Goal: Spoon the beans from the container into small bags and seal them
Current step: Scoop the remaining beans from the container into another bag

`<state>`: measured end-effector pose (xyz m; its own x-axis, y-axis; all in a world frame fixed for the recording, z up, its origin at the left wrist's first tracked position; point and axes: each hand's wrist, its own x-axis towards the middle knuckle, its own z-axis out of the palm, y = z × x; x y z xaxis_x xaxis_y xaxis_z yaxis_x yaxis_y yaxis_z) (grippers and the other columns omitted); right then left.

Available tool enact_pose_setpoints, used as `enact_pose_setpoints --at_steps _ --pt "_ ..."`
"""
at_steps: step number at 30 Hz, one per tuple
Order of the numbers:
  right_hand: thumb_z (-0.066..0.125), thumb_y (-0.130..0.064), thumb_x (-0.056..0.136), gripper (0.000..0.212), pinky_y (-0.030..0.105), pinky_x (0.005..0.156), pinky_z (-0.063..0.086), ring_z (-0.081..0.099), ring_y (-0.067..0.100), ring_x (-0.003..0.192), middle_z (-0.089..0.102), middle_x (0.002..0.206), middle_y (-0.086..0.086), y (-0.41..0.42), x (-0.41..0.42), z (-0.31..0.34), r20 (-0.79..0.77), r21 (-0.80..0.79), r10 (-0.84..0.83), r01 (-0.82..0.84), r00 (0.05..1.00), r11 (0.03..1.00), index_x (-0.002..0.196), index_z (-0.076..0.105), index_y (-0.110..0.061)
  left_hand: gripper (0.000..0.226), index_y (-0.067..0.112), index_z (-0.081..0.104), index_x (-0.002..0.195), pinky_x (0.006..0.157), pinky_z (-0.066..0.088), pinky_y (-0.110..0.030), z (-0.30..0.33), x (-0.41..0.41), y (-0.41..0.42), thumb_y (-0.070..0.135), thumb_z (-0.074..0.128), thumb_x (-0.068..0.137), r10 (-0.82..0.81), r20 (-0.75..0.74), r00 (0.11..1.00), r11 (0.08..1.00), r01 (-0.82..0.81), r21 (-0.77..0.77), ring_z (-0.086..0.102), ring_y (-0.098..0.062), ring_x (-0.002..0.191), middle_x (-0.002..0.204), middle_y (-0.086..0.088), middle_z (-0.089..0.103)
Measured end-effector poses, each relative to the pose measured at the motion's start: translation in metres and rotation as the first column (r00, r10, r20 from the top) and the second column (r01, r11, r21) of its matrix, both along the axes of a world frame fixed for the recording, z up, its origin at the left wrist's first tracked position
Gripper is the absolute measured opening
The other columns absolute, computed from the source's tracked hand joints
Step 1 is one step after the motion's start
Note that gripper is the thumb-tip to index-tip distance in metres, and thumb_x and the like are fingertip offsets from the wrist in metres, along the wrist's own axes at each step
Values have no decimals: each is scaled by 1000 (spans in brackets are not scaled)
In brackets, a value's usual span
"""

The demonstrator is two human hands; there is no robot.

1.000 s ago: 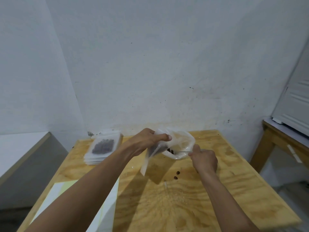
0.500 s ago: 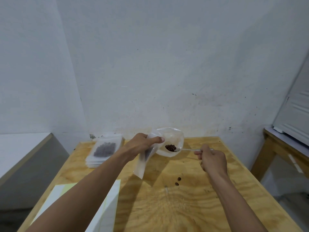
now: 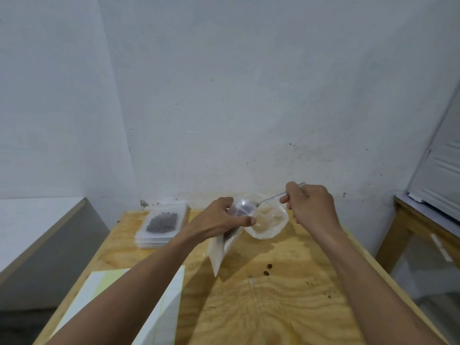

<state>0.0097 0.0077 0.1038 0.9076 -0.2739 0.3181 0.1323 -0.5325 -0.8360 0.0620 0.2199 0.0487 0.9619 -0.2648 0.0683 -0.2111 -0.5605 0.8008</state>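
Your left hand (image 3: 219, 220) pinches the small bag (image 3: 230, 235) open-mouthed, tilted toward 2 o'clock, so the spoon (image 3: 271, 199) gripped in your right hand (image 3: 308, 207) tips beans inside, just beside the container (image 3: 270, 221).

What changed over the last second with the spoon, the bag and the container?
The right hand lifted the spoon out of the container with beans and carried it left to the mouth of the small bag. The left hand held the bag throughout. The container, the stack of filled bags and the two spilled beans stayed put.
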Motion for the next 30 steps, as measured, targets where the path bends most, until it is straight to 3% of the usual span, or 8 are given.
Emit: enact_pose_setpoints --at_steps 6,10,14,19,23,25,27,30 --pt "54 -22 96 34 40 64 49 65 27 61 69 60 8 -10 -10 1 229 -151 -37 73 973 986 74 78 -13 41 18 72 95 73 57 -31 2 -2 1 55 80 79 32 -16 999 992 -34 -122 68 -17 71 81 -2 74" --pt "48 -29 99 39 41 60 52 63 27 64 70 68 8 -40 -11 -13 303 -221 -146 219 942 951 80 76 -11 28 27 73 69 65 49 -27 5 -5 0 50 79 83 47 -19 999 972 -50 -231 60 -16 62 70 -7 68" --pt "45 -32 104 33 35 56 48 64 31 68 66 84 4 -73 -13 -57 312 -548 -134 293 941 784 102 73 -16 42 10 71 81 68 49 -24 6 -5 -10 51 78 83 79 -13 997 956 -79 -281 63 -10 62 72 -2 70" --pt "38 -35 102 42 24 34 35 52 26 37 65 77 2 -90 -22 -114 226 -842 -6 198 974 502 123 72 -22 39 14 58 70 51 43 -11 10 -8 -25 44 78 86 59 -3 998 944 -57 -324 56 -5 51 59 9 62" --pt "71 -28 90 34 18 37 23 48 21 32 62 76 1 -92 -29 -136 212 -895 70 165 975 414 124 71 -29 31 20 60 69 50 43 -8 12 -11 -33 38 76 89 18 6 1000 941 -15 -337 58 4 48 52 18 62" --pt "78 -30 84 42 20 34 29 53 20 37 61 78 2 -91 -27 -143 154 -901 108 95 982 423 125 69 -33 28 22 63 71 53 45 -10 14 -13 -34 39 77 88 13 8 1000 937 -9 -350 62 3 53 57 18 67" --pt "59 -38 93 34 25 34 39 60 20 49 61 85 2 -89 -28 -143 96 -917 103 48 990 395 126 66 -38 26 24 65 72 58 49 -14 15 -14 -36 41 78 87 13 8 1000 934 -9 -358 67 -2 62 65 15 71" --pt "44 -37 101 41 31 56 46 66 21 95 54 125 2 -84 -29 -134 -92 -945 26 -96 995 314 142 47 -44 27 21 72 87 76 57 -27 15 -15 -38 47 78 84 17 6 1000 939 -14 -343 73 -15 84 89 4 77"
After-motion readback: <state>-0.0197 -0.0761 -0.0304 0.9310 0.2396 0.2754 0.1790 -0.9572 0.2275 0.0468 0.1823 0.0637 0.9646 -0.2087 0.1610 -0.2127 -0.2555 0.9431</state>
